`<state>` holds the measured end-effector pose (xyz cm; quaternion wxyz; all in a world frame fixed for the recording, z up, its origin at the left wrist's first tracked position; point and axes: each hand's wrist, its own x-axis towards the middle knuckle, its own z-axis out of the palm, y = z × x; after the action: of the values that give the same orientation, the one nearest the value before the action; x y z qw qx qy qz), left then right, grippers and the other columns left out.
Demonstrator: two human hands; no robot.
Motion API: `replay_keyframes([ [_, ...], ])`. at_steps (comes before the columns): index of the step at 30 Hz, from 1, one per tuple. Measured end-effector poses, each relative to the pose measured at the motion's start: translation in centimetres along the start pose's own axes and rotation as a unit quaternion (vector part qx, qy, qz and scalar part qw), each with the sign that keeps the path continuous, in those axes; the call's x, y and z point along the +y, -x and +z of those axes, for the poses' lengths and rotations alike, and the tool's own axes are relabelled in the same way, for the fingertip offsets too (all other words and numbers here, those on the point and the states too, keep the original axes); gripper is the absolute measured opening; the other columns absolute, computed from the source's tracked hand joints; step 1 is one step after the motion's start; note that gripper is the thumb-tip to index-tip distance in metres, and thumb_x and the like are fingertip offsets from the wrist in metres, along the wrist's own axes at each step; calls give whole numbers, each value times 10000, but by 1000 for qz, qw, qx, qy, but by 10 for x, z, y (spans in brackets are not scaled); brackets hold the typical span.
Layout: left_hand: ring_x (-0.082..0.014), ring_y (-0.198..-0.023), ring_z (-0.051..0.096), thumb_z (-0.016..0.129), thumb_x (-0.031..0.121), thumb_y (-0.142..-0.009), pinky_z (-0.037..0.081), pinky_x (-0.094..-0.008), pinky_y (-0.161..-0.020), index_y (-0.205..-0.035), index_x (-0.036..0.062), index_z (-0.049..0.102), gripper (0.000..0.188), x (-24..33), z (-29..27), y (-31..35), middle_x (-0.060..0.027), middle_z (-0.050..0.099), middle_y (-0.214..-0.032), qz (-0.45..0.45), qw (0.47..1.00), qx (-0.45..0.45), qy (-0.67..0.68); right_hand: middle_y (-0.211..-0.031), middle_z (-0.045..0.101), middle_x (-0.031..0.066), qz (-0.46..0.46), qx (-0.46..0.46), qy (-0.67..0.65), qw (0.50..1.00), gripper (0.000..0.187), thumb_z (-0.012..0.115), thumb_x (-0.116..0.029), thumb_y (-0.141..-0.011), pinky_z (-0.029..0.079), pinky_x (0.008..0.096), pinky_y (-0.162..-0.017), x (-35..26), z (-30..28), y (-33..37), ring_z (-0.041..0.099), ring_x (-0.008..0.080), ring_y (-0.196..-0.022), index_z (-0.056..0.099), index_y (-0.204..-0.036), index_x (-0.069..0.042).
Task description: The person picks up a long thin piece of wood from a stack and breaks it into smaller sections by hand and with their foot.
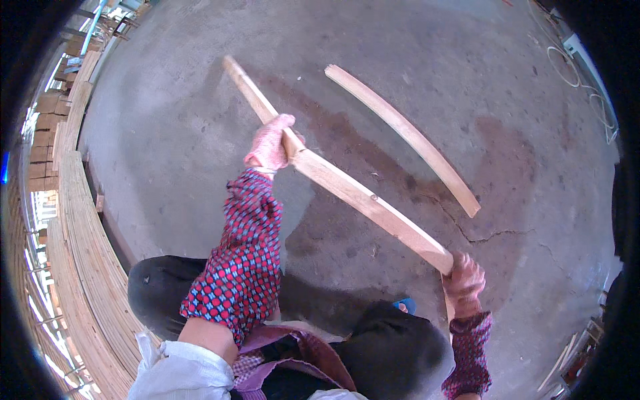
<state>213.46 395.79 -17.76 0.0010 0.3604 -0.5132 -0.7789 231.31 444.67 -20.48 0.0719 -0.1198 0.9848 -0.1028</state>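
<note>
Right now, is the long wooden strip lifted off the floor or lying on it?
Lifted. The long wooden strip is held at both ends, left hand and right hand closed around it; the second strip lies on the concrete floor.

Left hand (270, 143): pink knit glove; above it, sleeve cover (239, 267) in red-blue diamond print, white sleeve behind. Right hand (465, 280): same pink glove, matching patterned cover (470, 357) behind wrist. Dark trousers (393, 350).

The held plank (347, 187) and the loose plank (407, 137) on the floor are pale bare wood, matt and unpainted, as are the stacked boards (80, 253) at the left. Both hands, left (270, 143) and right (465, 280), wear pink knitted cloth gloves with patterned cloth sleeves (243, 260). The floor (167, 100) is rough grey concrete, stained and cracked near the right.
</note>
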Motion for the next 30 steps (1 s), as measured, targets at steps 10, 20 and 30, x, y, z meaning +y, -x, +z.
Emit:
replay_keyframes([
  [10,-201,-779,603,838,189,-816,523,-344,-696,-1121,-21,568,459,17,-2,-37,-84,619,-929,331,932,143,-39,-992,717,176,212,-218,-88,949,558,790,-220,-726,548,497,-794,-14,-68,27,686,407,-943,591,-1240,-133],
  [20,-193,-845,612,648,327,-984,549,-335,-720,-1278,48,423,464,-213,73,128,-123,620,-1060,-14,999,22,44,-1037,704,217,-15,-102,-209,972,640,751,-461,-819,558,485,-848,-132,-2,-145,691,388,-987,562,-1247,-23],
  [30,-209,-1163,570,592,296,-1022,470,-367,-985,-1372,58,454,445,-275,67,186,-102,593,-1266,135,946,-240,-173,-1174,670,153,25,-203,-141,969,565,757,-379,-829,541,478,-916,-198,23,-181,673,362,-1088,527,-1245,-74],
])
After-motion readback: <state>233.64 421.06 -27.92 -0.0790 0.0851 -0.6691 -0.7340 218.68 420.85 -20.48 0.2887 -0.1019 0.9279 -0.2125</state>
